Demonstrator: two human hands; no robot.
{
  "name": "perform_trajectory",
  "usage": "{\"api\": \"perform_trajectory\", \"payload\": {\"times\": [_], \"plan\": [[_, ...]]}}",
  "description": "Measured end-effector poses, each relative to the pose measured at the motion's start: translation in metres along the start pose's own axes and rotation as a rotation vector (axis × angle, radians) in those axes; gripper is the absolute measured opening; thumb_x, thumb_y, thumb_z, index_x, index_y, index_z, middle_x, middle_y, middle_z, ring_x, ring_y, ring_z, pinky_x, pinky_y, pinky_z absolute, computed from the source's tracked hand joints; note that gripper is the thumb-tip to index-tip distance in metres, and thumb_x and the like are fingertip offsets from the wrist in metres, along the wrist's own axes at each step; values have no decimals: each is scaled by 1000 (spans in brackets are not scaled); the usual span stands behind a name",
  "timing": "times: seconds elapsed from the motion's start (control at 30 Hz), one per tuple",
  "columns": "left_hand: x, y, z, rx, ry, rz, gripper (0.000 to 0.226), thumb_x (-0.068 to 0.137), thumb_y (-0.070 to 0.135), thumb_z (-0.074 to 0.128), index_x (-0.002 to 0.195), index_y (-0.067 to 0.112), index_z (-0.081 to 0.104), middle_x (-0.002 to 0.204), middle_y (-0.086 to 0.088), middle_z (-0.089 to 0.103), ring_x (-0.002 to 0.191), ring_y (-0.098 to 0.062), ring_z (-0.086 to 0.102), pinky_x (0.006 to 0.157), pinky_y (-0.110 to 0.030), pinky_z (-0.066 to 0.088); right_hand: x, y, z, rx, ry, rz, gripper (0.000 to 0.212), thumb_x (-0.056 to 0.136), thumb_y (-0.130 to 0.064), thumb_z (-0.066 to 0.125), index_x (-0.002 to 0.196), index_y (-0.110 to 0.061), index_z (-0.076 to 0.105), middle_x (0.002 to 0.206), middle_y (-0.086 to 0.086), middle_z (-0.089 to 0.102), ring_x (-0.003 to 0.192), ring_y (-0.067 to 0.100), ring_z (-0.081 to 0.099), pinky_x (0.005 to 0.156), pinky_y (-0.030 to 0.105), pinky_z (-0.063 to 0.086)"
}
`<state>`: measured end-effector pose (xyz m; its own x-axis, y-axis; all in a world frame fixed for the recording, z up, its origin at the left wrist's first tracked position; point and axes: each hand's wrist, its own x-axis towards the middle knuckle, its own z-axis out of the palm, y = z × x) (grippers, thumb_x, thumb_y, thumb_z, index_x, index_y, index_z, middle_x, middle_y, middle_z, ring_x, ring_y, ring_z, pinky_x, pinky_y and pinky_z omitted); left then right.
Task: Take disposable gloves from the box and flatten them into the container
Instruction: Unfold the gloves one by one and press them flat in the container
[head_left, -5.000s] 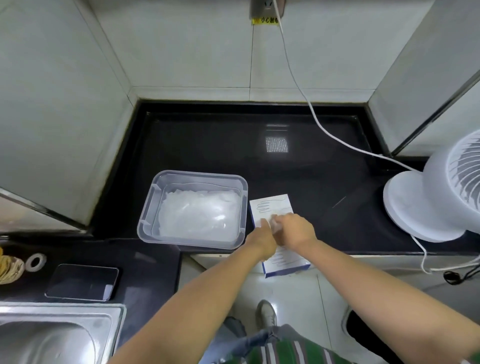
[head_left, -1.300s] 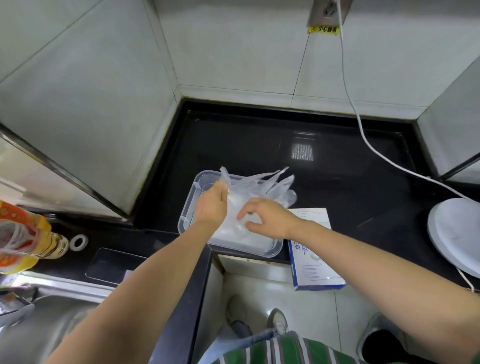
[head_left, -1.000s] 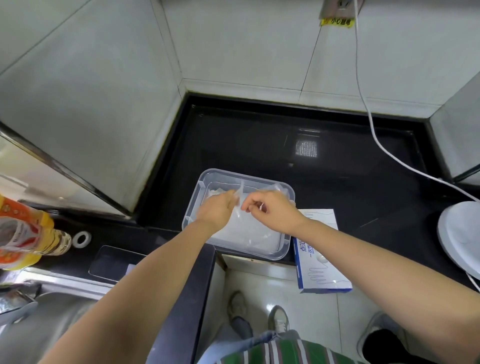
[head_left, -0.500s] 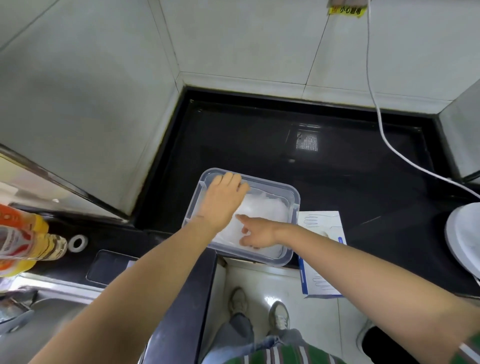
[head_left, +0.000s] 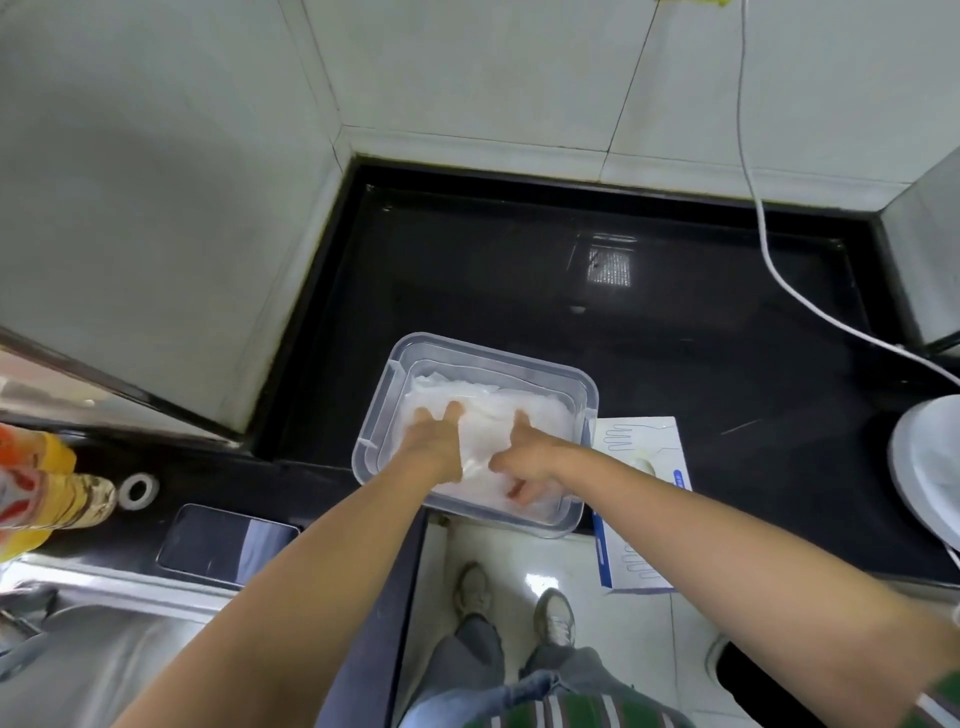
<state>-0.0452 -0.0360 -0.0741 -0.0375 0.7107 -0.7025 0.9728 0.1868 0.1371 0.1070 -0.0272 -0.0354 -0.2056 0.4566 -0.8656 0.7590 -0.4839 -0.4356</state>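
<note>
A clear plastic container (head_left: 545, 364) stands at the front edge of the black counter, filled with a flat pile of translucent disposable gloves (head_left: 498, 410). Both hands are inside it. My left hand (head_left: 434, 444) lies palm down on the left part of the pile, fingers stretched forward. My right hand (head_left: 522, 457) presses on the right part, fingers spread, some tips sunk under the plastic. The white and blue glove box (head_left: 644, 452) lies just right of the container, jutting over the counter edge; my right forearm crosses it.
A white cable (head_left: 769, 260) runs down the wall across the counter to a white fan base (head_left: 930, 467) at the right. Left on a lower counter are a phone (head_left: 223, 545), a tape roll (head_left: 137, 488), a yellow bottle (head_left: 47, 483) and a steel sink (head_left: 78, 660).
Five seconds ago both hands were at the glove box. They carried a glove over the container, laid it down, and now press flat on the pile, side by side.
</note>
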Motion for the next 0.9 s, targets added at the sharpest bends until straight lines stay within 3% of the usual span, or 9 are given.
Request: {"api": "perform_trajectory", "payload": {"times": [0.07, 0.2, 0.37, 0.5, 0.6, 0.67, 0.73, 0.83, 0.9], "plan": [[2, 0, 0, 4, -16, -9, 106, 79, 22, 76, 150, 34, -2, 147, -17, 19, 126, -37, 39, 91, -40, 47, 1, 0, 4, -91, 52, 3, 86, 100, -19, 50, 155, -16, -17, 129, 16, 54, 97, 30, 68, 78, 36, 59], [5, 2, -1, 53, -22, -11, 112, 76, 21, 80, 151, 30, -3, 148, -17, 18, 130, -35, 37, 94, -39, 45, 13, -2, 10, -258, 213, -235, 49, 98, -21, 53, 143, -13, 38, 137, 13, 49, 116, 27, 55, 91, 31, 47], [7, 3, 1, 61, -26, -32, 118, 78, 25, 79, 152, 31, -14, 156, -19, 4, 142, -39, 20, 105, -44, 38, 28, 7, 7, -308, 193, -42, 81, 98, -27, 51, 156, -9, -3, 160, 16, 13, 141, 33, 34, 109, 35, 40], [5, 7, 0, 63, -24, -39, 112, 83, 31, 75, 152, 30, -14, 158, -20, 0, 144, -41, 14, 112, -45, 31, 29, 2, -4, -338, 244, -54, 79, 99, -25, 50, 156, -8, -1, 161, 14, 8, 143, 32, 29, 111, 34, 38], [-5, 11, -6, 44, -5, -45, 89, 93, 30, 60, 154, 28, -4, 159, -20, -1, 143, -40, 20, 112, -42, 31, 20, -2, -14, -350, 251, -188, 60, 99, -26, 52, 152, -11, 28, 154, 11, 30, 136, 29, 39, 107, 32, 39], [-15, 18, -14, 53, 124, -22, 57, 99, 29, 49, 150, 23, 26, 153, -18, 26, 132, -34, 41, 102, -37, 41, 8, -6, -23, -263, 309, -364, 39, 99, -22, 54, 137, -15, 54, 143, 7, 46, 124, 23, 51, 101, 27, 40], [-27, 31, -23, 16, 325, -5, 33, 99, 25, 46, 130, 17, 55, 127, -11, 57, 109, -26, 58, 84, -32, 48, -12, -10, -35, -61, 405, -545, 22, 97, -14, 54, 113, -15, 70, 118, 2, 64, 98, 14, 61, 87, 23, 46], [-46, 58, -32, -129, 553, 78, 24, 98, 22, 43, 100, 13, 65, 95, -7, 69, 83, -24, 63, 65, -30, 47, -37, 3, -58, 136, 573, -656, 21, 92, -8, 54, 85, -16, 72, 72, -5, 66, 64, 8, 60, 63, 21, 49], [-59, 82, -33, -230, 601, 191, 20, 98, 23, 45, 94, 15, 62, 84, -2, 66, 72, -21, 59, 56, -26, 45, -44, 27, -74, 83, 677, -593, 20, 89, -10, 54, 78, -16, 70, 67, -6, 65, 65, 14, 62, 64, 29, 51]]}}
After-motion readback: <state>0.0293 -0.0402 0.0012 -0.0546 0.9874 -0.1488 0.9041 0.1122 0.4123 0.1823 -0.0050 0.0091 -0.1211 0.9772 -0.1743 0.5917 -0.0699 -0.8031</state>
